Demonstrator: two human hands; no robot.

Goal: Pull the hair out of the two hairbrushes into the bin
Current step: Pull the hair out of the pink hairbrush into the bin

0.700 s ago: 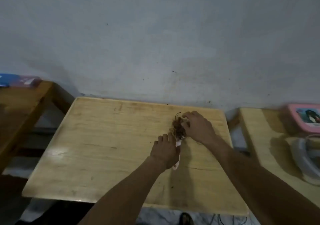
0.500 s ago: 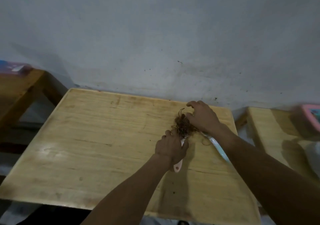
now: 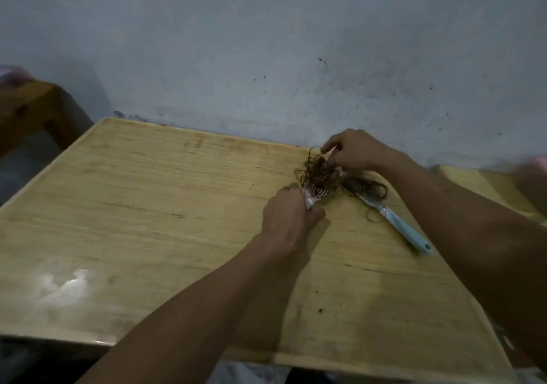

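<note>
Since 0.7 s ago the view has swung left, and the blue hairbrush, hidden under the right forearm back then, now lies uncovered on the wooden surface. That brush rests flat, its pale blue handle pointing toward the near right edge and its head, tangled with dark hair, just beside the pink hairbrush. The left hand is clenched around the pink brush's handle, fingers wrapped tight, so only a bit of pink shows above the fist and the bristled head sticks out toward the wall. A clump of brown hair sits matted in those bristles, loose curls looping out at the top and left. The right hand is at the far side of that clump with its fingertips pinched together on the strands, the other fingers curled in, its wrist passing over the blue brush's head. Both brushes are near the surface's far right corner.
</note>
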